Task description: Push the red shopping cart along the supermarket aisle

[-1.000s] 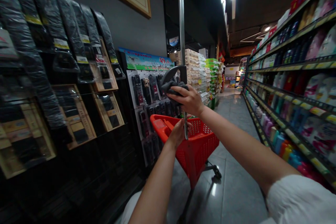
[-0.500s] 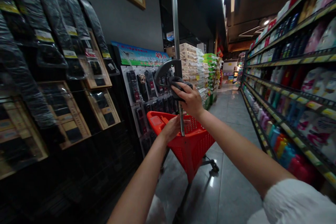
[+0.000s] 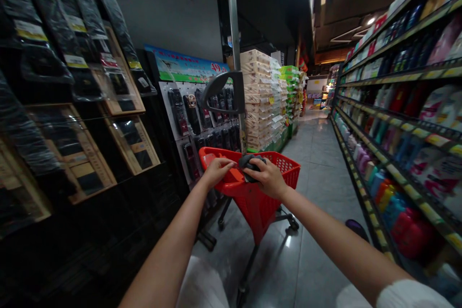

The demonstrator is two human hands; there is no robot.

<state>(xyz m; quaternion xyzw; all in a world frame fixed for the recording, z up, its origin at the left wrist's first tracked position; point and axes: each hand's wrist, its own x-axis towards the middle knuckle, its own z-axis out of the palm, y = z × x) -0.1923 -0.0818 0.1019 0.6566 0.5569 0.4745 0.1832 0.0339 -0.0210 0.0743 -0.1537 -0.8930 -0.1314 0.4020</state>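
Observation:
A red plastic shopping cart (image 3: 258, 209) stands in front of me, with a metal pole (image 3: 234, 19) rising from its near edge. A grey loop-shaped handle (image 3: 222, 87) is fixed partway up the pole. My right hand (image 3: 269, 175) is closed over a dark grey cloth (image 3: 249, 162) and presses it against the foot of the pole, at the basket's rim. To the left of it, my left hand (image 3: 217, 172) hovers over the rim, its fingers loosely bent and slightly apart, holding nothing I can see. The cloth covers the pole's lower end.
Packaged belts (image 3: 122, 24) and boxed goods hang on the left wall, beside a pegboard display (image 3: 180, 120). Stacked white packs (image 3: 258, 101) stand beyond the cart. Shelves of bottles (image 3: 397, 154) line the right side of the tiled aisle (image 3: 317, 154). A dark rounded object (image 3: 355, 228) lies by the right shelf.
My right hand has moved the cloth down the pole, from just below the handle to the basket rim. My left hand has shifted left, away from the pole.

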